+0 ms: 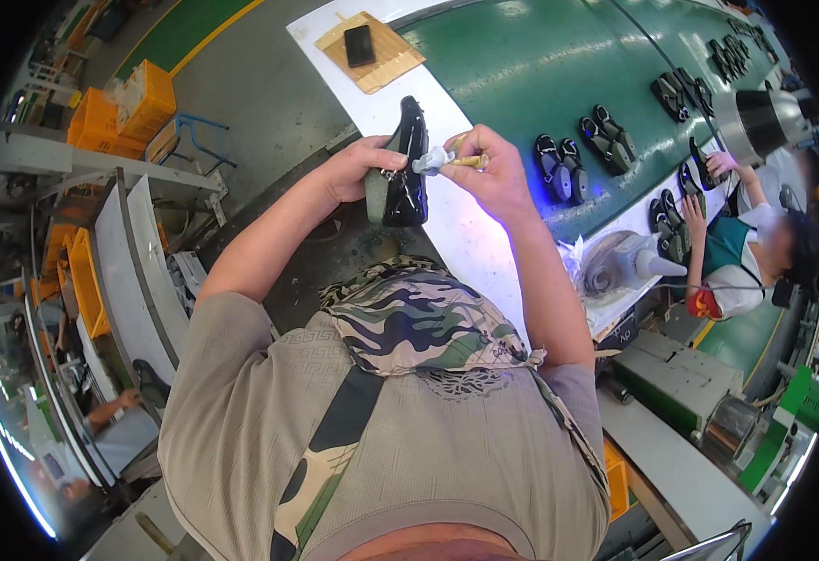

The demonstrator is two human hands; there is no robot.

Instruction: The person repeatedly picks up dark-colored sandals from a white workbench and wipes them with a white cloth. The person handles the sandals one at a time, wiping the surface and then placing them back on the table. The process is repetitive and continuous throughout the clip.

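Left hand (353, 168): I'm seeing it wrapping around a glossy black shoe (406, 168), fingers closed on its side.
Right hand (494, 173): it's pinching a small brush (442, 161), bristle end meeting the shoe's right edge.
Shoe axis: it's running away from me, toe pointing up-frame, held above the white counter (470, 243).
Nearer hand: both are touching or nearly touching it; the left is carrying it.
Look: shiny, dark, narrow.
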